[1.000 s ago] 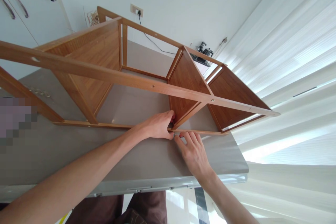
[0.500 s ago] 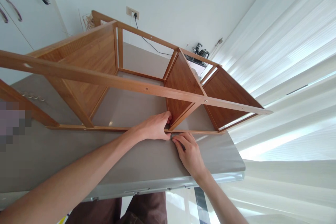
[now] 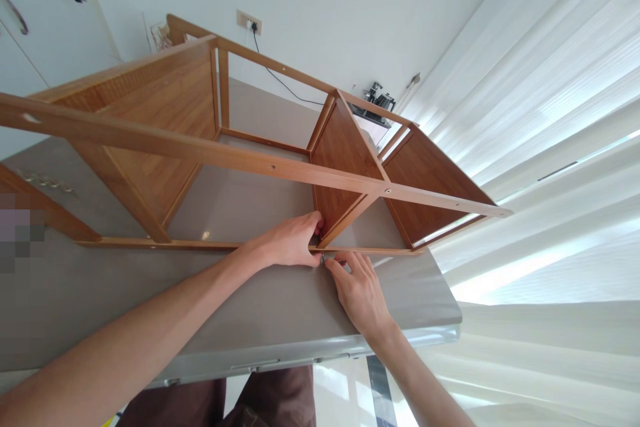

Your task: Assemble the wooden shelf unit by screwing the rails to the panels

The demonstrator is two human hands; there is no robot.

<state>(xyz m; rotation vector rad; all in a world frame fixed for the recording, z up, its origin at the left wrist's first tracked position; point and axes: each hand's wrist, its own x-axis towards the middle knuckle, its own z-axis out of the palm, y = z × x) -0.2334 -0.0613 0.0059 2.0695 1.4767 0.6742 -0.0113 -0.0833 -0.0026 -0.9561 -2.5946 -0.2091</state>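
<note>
A wooden shelf unit (image 3: 335,177) lies on its side on the grey table. My left hand (image 3: 296,240) is closed around its near lower rail, where the middle shelf board (image 3: 345,150) meets it, with the thumb in front and the fingers behind. Just right of that thumb, my right hand (image 3: 356,283) pinches a small metal piece (image 3: 323,258) against the rail's front face. The piece is mostly hidden by fingertips, so I cannot tell its exact kind.
Several small shiny pieces (image 3: 50,181) lie on the grey table (image 3: 240,327) at the left. A power cable (image 3: 285,83) runs from the wall socket (image 3: 249,21). Behind the frame stands a dark kettle (image 3: 385,101). White curtains (image 3: 560,227) hang at the right.
The view has shifted slightly, so everything sits a little further left. My right fingers have changed their hold a little at the small metal piece. My left hand keeps its grip.
</note>
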